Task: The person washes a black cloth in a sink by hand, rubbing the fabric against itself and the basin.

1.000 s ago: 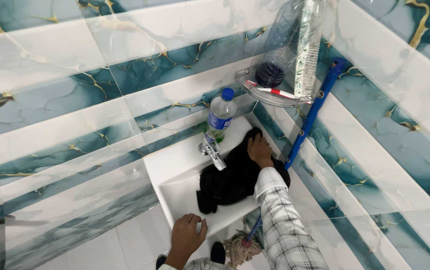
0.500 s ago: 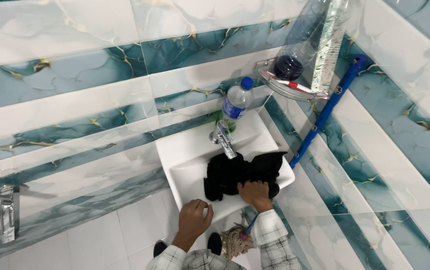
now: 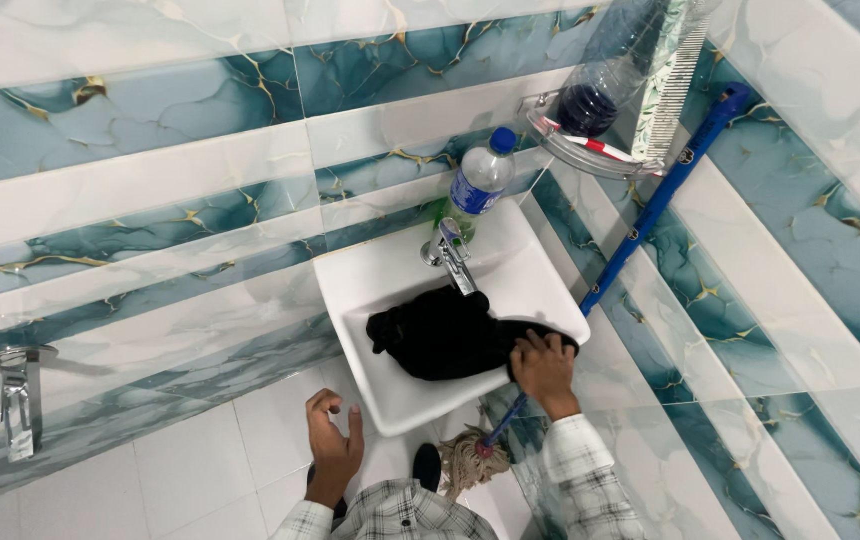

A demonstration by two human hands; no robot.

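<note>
1. The right hand (image 3: 543,368) rests on the front right rim of the white sink (image 3: 390,290), fingers curled down over the near end of a black cloth (image 3: 445,332) and gripping it.
2. The black cloth lies bunched in the basin just under the chrome tap (image 3: 450,258). Its long axis runs across the sink from the left side toward the right rim, where one end drapes over the edge beneath the right hand.
3. The left hand (image 3: 333,445) hangs in front of the sink above the white floor tiles, holding nothing, its fingers loosely curled and half spread.
4. A clear plastic bottle (image 3: 480,180) with a blue cap and a blue band label stands on the back edge of the sink, just behind the tap and against the tiled wall.
5. A corner shelf (image 3: 590,150) on the wall above carries a clear bottle with dark blue liquid (image 3: 590,100) and a red and white toothbrush (image 3: 600,148).
6. A blue-handled mop (image 3: 650,215) leans along the right wall, handle pointing up toward the shelf, its pale string head on the floor beside the sink.
7. A second chrome tap (image 3: 8,400) sits on the left wall, well apart from the sink.
</note>
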